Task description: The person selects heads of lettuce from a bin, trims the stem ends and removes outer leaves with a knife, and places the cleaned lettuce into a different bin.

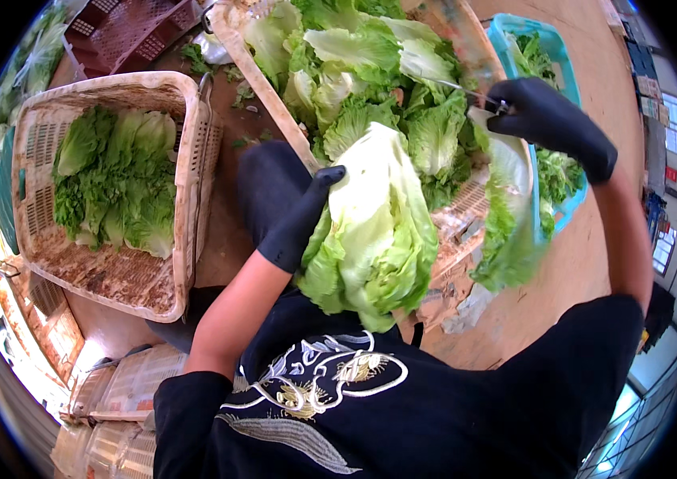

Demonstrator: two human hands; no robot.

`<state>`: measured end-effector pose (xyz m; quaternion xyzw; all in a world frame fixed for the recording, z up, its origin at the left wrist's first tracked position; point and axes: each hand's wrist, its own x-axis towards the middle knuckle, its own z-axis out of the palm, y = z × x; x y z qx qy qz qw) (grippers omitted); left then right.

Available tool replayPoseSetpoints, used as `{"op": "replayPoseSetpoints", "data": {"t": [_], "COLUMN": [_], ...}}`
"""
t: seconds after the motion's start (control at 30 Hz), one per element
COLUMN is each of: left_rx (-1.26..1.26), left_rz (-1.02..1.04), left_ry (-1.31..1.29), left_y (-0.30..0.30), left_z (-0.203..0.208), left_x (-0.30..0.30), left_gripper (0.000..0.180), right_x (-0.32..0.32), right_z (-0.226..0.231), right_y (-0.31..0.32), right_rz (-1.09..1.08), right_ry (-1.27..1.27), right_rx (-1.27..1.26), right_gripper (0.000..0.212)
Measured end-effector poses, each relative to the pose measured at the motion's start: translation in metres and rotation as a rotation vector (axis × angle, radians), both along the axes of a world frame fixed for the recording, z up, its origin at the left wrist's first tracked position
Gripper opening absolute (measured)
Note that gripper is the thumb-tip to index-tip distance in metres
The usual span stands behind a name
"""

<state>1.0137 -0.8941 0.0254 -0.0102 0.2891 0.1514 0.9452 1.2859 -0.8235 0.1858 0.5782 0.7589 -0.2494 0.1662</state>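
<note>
My left hand [300,215], in a black glove, grips a head of lettuce [374,231] at its left side, with the pale base pointing away from me and the leafy end toward my chest. My right hand [542,120], gloved as well, is closed around a knife whose thin blade [444,82] points left over the crate. Below that hand hangs a long lettuce leaf [506,215], its lower end blurred; whether the fingers pinch it is hidden. Loose lettuce leaves [362,48] fill the dirty cream crate [262,88] beyond the head.
At left stands another cream crate [186,199] with several lettuces [115,180] inside. A turquoise crate [570,80] holding greens is at right. A maroon crate [127,36] sits far left, near bagged greens [35,60]. Stacked crates [127,383] stand at the lower left.
</note>
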Motion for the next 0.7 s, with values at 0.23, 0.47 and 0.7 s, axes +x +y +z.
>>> {"op": "replayPoseSetpoints", "data": {"t": [0.23,0.47,0.7], "left_rx": [0.059,0.083,0.232], "left_rz": [0.366,0.36,0.383], "left_ry": [-0.007,0.12,0.221], "left_y": [-0.003,0.001,0.014], "left_z": [0.008,-0.001,0.029], "left_x": [-0.014,-0.02,-0.019], "left_gripper": [0.055,0.048,0.055], "right_x": [-0.085,-0.117,-0.099], "right_z": [-0.001,-0.035,-0.039], "right_y": [-0.09,-0.102,-0.098], "right_rz": [-0.177,-0.243,-0.201], "right_ry": [0.531,0.395,0.631], "right_rx": [0.343,0.211,0.274], "right_gripper": [0.034,0.022,0.02]}}
